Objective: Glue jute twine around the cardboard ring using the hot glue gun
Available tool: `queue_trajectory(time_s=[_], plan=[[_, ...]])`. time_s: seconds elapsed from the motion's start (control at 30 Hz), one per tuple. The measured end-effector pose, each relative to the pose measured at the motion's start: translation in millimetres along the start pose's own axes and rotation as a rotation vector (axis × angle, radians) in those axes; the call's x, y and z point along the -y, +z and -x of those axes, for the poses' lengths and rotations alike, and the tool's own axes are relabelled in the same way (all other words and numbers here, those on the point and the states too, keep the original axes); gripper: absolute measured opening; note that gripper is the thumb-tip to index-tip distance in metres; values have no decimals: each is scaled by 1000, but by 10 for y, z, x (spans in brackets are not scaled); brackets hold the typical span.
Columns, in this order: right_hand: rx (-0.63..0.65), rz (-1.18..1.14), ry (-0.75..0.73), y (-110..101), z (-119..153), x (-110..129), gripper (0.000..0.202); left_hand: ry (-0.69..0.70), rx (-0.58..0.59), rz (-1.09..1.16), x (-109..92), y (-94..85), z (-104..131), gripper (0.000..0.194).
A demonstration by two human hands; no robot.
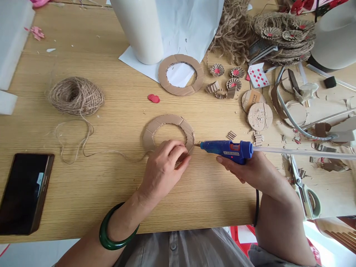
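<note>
My left hand [166,167] is closed on the near right part of a flat cardboard ring [152,129], fingers and thumb pinching its edge. A thin strand of twine [108,152] runs from a twine ball [76,95] at the left to this hand. In my right hand [250,167] is a blue hot glue gun [225,149], with a clear glue stick [300,151] sticking out of its back. The gun's nozzle points left, at the ring's right edge. Whether the tip touches the cardboard I cannot tell.
Beyond lies a second cardboard ring [197,83], near a white cylinder [141,33]. Corrugated paper rosettes [233,84], cardboard discs [260,116] and scissors [303,189] lie at the right. A phone [25,193] rests at the left. Red paper discs [154,98] lie mid-table.
</note>
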State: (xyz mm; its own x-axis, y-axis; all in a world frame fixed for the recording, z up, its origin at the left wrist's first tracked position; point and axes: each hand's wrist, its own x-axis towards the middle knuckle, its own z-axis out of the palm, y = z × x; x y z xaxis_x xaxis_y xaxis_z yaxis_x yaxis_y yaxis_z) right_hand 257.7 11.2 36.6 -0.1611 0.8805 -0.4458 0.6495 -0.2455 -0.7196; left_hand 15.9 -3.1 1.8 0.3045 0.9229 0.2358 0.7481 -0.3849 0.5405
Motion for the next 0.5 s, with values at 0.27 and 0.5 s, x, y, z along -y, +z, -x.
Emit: queue_trajectory(time_s=[0.27,0.5], plan=[[-49,-5,-18,9,17,28,29,9,-12,0,-3,-3,-16,8],[6,-34,-19,5,25,41,28,10,-10,1,3,1,-10,10]])
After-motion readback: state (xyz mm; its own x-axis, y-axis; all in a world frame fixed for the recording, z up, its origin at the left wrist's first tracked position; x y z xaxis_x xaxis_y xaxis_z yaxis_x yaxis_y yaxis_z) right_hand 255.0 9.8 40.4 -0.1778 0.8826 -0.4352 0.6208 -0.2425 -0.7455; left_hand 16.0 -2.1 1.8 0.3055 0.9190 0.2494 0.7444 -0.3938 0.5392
